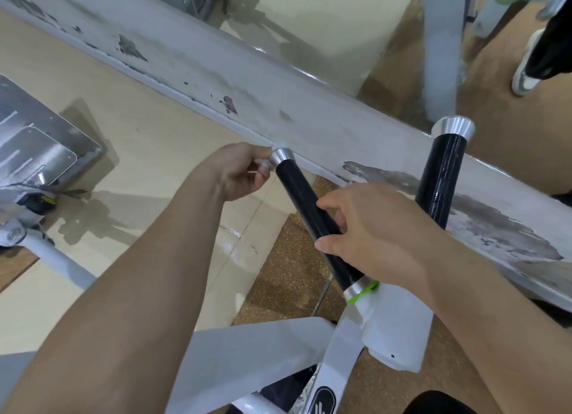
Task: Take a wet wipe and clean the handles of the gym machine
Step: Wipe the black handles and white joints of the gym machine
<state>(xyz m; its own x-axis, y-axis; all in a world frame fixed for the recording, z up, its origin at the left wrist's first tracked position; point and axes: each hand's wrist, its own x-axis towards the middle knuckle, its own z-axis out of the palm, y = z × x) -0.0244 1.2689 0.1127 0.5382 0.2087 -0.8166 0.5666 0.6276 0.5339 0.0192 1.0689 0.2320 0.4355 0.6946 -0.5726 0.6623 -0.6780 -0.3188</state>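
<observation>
Two black handles with silver end caps rise from the white gym machine. The nearer black handle (298, 193) slants up to the left; the second handle (441, 175) stands to its right. My left hand (244, 172) is closed on a small white wet wipe (265, 165) and presses it against the silver cap (282, 156) at the nearer handle's tip. My right hand (368, 231) wraps the lower half of that same handle. A green ring (362, 293) sits at the handle's base.
A long white machine beam (216, 82) with chipped paint runs diagonally behind the handles. A metal footplate (34, 141) lies at the left. Another person's shoe (526, 73) stands at the upper right. Cork-coloured and beige flooring lies below.
</observation>
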